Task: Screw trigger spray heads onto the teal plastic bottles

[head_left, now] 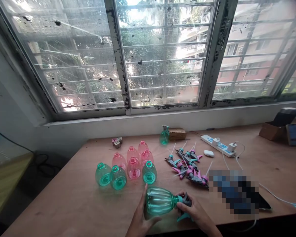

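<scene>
A green see-through spray bottle [159, 200] lies on its side near the front edge of the wooden table [64, 197]. My left hand [140, 215] cups its body, thumb and fingers wrapped round it. My right hand [194, 212] is closed on the dark spray head [185, 202] with its teal trigger at the bottle's neck. Behind stand three open green bottles [118, 176] and several pink bottles [135, 159]. To the right lies a pile of spray heads [187, 164] with pink and teal triggers.
An assembled green spray bottle [164, 135] stands by a small cardboard box [177, 134] at the back. A white power strip [218, 144] with plugs and cables, a white earbud case [208, 153], a brown box [272, 130] and small dice-like blocks [116, 142] also sit on the table.
</scene>
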Demonstrator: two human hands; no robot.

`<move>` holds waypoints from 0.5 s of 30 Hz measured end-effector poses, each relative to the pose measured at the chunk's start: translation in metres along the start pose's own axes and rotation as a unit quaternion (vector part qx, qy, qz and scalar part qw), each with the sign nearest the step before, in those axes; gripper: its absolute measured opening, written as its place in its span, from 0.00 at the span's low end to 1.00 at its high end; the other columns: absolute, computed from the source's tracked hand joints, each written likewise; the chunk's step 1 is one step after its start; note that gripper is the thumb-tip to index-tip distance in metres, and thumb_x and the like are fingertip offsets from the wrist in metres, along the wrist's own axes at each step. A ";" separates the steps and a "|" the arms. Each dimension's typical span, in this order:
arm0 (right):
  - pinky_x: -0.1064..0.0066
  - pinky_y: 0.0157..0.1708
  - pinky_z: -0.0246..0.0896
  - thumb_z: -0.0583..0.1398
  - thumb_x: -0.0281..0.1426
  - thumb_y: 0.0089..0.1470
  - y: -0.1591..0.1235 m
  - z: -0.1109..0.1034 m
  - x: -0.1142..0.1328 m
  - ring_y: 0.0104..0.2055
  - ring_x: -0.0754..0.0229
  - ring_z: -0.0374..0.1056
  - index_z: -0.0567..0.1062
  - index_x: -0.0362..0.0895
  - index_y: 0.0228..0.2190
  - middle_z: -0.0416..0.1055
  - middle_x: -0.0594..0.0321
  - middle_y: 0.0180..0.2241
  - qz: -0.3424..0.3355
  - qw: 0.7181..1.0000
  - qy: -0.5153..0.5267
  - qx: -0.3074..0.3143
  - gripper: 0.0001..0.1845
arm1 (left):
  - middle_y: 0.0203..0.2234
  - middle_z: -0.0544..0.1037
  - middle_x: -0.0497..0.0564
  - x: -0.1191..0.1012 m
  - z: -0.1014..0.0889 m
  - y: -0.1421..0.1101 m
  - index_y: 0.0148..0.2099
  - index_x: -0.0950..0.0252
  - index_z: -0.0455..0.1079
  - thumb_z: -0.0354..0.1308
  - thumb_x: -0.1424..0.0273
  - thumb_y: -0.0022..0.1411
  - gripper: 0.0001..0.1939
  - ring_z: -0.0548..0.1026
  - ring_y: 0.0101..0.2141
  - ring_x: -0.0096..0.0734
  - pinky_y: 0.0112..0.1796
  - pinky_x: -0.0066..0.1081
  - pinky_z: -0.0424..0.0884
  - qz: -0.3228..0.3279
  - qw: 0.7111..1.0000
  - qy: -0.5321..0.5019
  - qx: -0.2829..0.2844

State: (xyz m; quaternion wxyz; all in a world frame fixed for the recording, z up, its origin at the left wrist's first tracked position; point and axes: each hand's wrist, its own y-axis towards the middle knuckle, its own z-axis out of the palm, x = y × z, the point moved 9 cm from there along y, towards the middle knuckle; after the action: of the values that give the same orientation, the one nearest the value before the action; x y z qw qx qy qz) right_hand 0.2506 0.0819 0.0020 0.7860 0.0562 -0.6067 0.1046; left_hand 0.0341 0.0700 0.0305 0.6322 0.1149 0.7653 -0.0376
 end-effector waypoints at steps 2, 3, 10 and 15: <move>0.68 0.29 0.70 0.71 0.41 0.48 0.000 -0.001 -0.002 0.26 0.59 0.73 0.74 0.42 0.36 0.78 0.66 0.24 0.002 1.000 -0.001 -0.003 0.20 | 0.69 0.58 0.55 0.004 0.000 -0.001 0.73 0.59 0.41 0.73 0.59 0.48 0.60 0.55 0.68 0.48 0.67 0.44 0.48 -0.014 1.000 -0.013 0.003; 0.68 0.29 0.70 0.71 0.41 0.48 0.000 -0.001 -0.002 0.26 0.59 0.73 0.74 0.42 0.36 0.78 0.66 0.24 0.003 1.000 -0.001 -0.003 0.20 | 0.69 0.58 0.57 0.007 0.000 -0.002 0.73 0.61 0.42 0.73 0.58 0.48 0.59 0.56 0.68 0.49 0.67 0.44 0.49 -0.022 1.000 -0.019 0.003; 0.70 0.27 0.68 0.71 0.41 0.49 0.002 0.004 0.000 0.25 0.61 0.72 0.74 0.41 0.36 0.76 0.66 0.23 -0.008 1.000 -0.008 0.017 0.20 | 0.71 0.54 0.50 0.016 -0.003 0.001 0.72 0.53 0.46 0.73 0.62 0.50 0.54 0.50 0.70 0.45 0.67 0.43 0.48 0.002 1.000 -0.015 -0.002; 0.70 0.27 0.68 0.71 0.42 0.48 0.005 0.002 -0.008 0.25 0.60 0.72 0.74 0.41 0.36 0.76 0.67 0.23 -0.008 1.000 -0.007 0.016 0.21 | 0.70 0.56 0.52 0.017 -0.005 0.001 0.73 0.55 0.43 0.74 0.62 0.48 0.58 0.53 0.69 0.46 0.67 0.43 0.47 0.014 1.000 -0.012 0.007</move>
State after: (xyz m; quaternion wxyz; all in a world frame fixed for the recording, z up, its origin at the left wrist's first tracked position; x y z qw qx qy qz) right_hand 0.2460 0.0854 -0.0051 0.7814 0.0750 -0.6101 0.1075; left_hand 0.0270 0.0746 0.0145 0.6407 0.1299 0.7559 -0.0358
